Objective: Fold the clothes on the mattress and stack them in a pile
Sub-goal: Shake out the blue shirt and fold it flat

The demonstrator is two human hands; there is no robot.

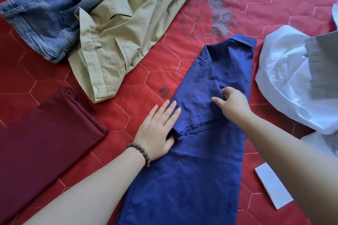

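A dark blue collared shirt [201,151] lies lengthwise in the middle of the red quilted mattress [146,71], its sides folded in and a sleeve laid across it. My left hand [157,129], with a bead bracelet on the wrist, lies flat with straight fingers at the shirt's left edge, thumb on the sleeve hem. My right hand [232,104] pinches a fold of the sleeve cloth near the shirt's middle. A folded maroon garment [49,138] lies flat at the left.
Crumpled blue jeans [47,12] and khaki trousers [117,38] lie at the back left. A white garment [285,82] with a grey piece [323,67] on it sits at the right. A small white card [272,186] lies near my right forearm.
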